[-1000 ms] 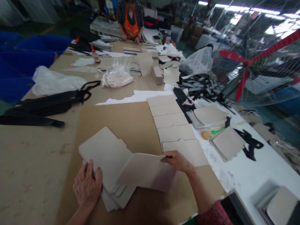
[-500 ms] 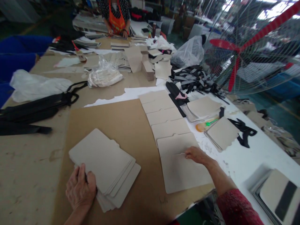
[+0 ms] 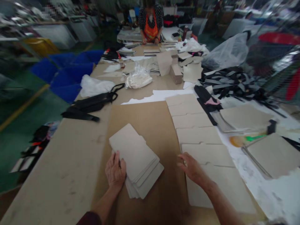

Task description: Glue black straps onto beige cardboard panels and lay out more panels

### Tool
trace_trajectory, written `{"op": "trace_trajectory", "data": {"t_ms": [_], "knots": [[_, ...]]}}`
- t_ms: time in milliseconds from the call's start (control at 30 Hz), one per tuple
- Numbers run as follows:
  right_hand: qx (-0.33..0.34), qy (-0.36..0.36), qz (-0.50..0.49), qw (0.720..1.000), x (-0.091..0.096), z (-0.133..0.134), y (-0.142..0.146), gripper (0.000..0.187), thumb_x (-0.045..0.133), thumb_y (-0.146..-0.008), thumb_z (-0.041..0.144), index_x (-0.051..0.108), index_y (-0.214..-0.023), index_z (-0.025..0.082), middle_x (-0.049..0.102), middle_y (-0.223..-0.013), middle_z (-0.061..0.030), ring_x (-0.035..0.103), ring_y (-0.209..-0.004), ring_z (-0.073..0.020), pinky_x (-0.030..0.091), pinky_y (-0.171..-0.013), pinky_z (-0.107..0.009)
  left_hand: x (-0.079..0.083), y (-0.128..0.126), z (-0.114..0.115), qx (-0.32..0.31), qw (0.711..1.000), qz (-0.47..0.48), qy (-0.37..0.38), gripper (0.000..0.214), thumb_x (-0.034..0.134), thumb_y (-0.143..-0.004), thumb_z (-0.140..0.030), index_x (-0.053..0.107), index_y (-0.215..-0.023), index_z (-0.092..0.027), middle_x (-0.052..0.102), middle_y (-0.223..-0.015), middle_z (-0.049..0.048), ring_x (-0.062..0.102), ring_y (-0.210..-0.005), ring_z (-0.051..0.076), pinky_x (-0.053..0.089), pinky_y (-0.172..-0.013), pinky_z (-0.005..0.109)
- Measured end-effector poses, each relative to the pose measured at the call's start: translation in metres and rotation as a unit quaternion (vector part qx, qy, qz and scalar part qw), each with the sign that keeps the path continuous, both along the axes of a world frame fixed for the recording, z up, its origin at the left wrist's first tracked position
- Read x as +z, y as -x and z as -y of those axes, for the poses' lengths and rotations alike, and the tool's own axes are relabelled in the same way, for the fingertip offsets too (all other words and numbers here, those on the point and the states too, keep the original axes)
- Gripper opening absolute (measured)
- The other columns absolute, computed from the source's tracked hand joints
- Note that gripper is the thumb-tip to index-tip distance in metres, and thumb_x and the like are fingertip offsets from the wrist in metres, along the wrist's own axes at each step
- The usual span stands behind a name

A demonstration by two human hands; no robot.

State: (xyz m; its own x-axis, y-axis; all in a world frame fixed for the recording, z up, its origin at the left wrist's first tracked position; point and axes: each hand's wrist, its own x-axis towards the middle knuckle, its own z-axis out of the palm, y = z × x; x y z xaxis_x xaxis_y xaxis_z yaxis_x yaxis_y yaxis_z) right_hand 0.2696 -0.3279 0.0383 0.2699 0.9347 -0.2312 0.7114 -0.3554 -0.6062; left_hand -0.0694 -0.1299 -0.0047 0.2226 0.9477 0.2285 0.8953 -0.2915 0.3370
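My left hand point(image 3: 116, 171) grips the left edge of a fanned stack of grey-beige cardboard sheets point(image 3: 134, 153), its fingertips at the top sheet's edge. The sheets have rounded corners, and one edge shows a small tab. To the right, my right hand point(image 3: 192, 167) hovers over the left edge of a row of overlapping cardboard sheets point(image 3: 206, 153). Its fingers are bent and slightly apart, with nothing visible in them. My right forearm hides part of the nearest sheet in that row. Both groups lie on a brown board point(image 3: 150, 118).
Black strips point(image 3: 91, 106) and plastic bags point(image 3: 138, 76) lie farther back on the left. On the right are more card piles point(image 3: 248, 117), a green-handled brush point(image 3: 255, 137) and tangled black straps point(image 3: 234, 81). A person in an orange apron point(image 3: 151, 28) stands at the far end.
My right hand has left the nearest sheet of the row and moved left toward the stack. My left hand stays at the stack. The view has swung left.
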Motion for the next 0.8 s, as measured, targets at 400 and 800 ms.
{"op": "trace_trajectory", "data": {"t_ms": [400, 800], "knots": [[-0.026, -0.11, -0.027, 0.993, -0.008, -0.197, 0.115, 0.035, 0.053, -0.092, 0.031, 0.055, -0.124, 0.016, 0.056, -0.124, -0.0143, 0.048, -0.118, -0.027, 0.038, -0.102, -0.046, -0.002, 0.001, 0.0, 0.008, 1.0, -0.009, -0.005, 0.051, 0.043, -0.093, -0.031, 0.045, -0.142, -0.017, 0.049, -0.143, 0.0172, 0.046, -0.129, 0.032, 0.039, -0.105, 0.049], [-0.025, -0.066, 0.085, 0.994, 0.023, -0.198, 0.142, 0.025, 0.042, -0.098, 0.03, 0.056, -0.117, 0.022, 0.061, -0.123, -0.007, 0.051, -0.113, -0.0225, 0.042, -0.095, -0.039, 0.016, -0.014, 0.001, 0.023, 0.999, 0.015, 0.039, 0.053, 0.041, -0.094, -0.04, 0.045, -0.142, -0.018, 0.042, -0.15, 0.0161, 0.038, -0.137, 0.036, 0.032, -0.11, 0.058]]}}
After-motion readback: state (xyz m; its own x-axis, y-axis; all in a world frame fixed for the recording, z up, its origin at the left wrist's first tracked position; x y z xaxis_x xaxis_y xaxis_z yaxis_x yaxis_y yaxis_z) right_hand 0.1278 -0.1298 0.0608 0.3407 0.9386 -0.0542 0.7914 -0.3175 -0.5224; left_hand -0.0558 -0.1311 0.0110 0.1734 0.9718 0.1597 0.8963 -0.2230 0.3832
